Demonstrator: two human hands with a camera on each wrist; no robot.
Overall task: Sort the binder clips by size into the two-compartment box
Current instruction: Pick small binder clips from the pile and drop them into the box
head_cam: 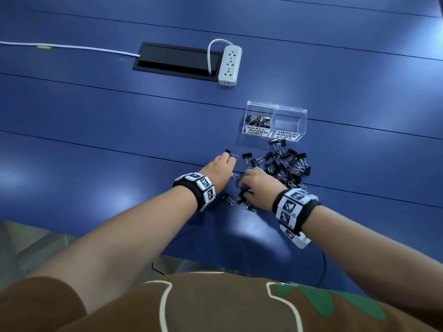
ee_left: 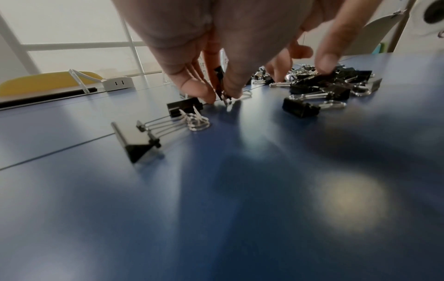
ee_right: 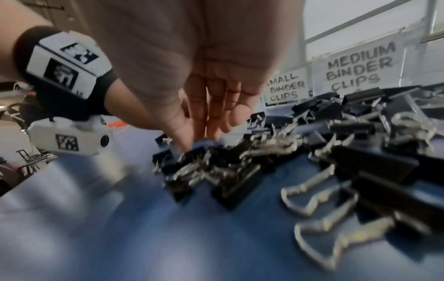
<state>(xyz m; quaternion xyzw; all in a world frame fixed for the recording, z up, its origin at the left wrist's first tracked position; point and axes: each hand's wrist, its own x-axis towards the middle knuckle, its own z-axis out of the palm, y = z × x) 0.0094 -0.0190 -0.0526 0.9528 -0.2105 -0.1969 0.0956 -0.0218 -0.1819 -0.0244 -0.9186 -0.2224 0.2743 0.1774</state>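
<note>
Right wrist view was motion-blurred: binder clips (ee_right: 240, 167) smeared, sizes indistinct. Right hand (head_cam: 257, 188) hid several clips beneath it. Box (head_cam: 275, 121) contents too small to count.

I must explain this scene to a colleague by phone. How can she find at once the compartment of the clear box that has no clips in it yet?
On the blue table, find the clear two-compartment box just beyond the pile of black binder clips. Take its right half, the medium compartment. Its label reads MEDIUM BINDER CLIPS, while the small compartment beside it already holds clips.
</note>
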